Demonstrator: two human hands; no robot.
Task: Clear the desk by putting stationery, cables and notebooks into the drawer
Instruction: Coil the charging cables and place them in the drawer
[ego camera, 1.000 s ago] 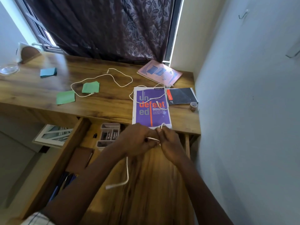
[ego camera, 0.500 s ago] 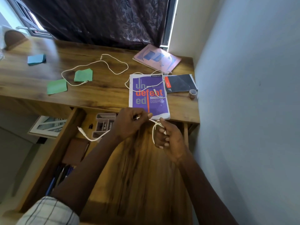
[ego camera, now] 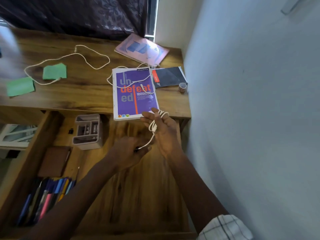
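Note:
A short white cable (ego camera: 153,127) is looped around the fingers of my right hand (ego camera: 162,134), held palm-up over the open drawer (ego camera: 131,191). My left hand (ego camera: 129,153) pinches the cable's free end just below. On the desk (ego camera: 83,94) lie a purple notebook (ego camera: 134,94), a pink notebook (ego camera: 142,49), a dark booklet (ego camera: 168,77), a second white cable (ego camera: 126,85) draped over the purple notebook and a long white cable (ego camera: 69,57) at the left. Green paper notes (ego camera: 54,71) lie near the long one.
In the drawer stand a grey organiser tray (ego camera: 87,131), a brown notebook (ego camera: 54,161) and several pens (ego camera: 46,198) at the near left. A small tape roll (ego camera: 182,86) sits at the desk's right edge. A wall (ego camera: 251,101) closes the right side; a dark curtain (ego camera: 78,14) hangs behind.
The cable has been wound into loops around my right fingers. My left hand dropped lower and now grips only the short free end. The camera tilted down and right.

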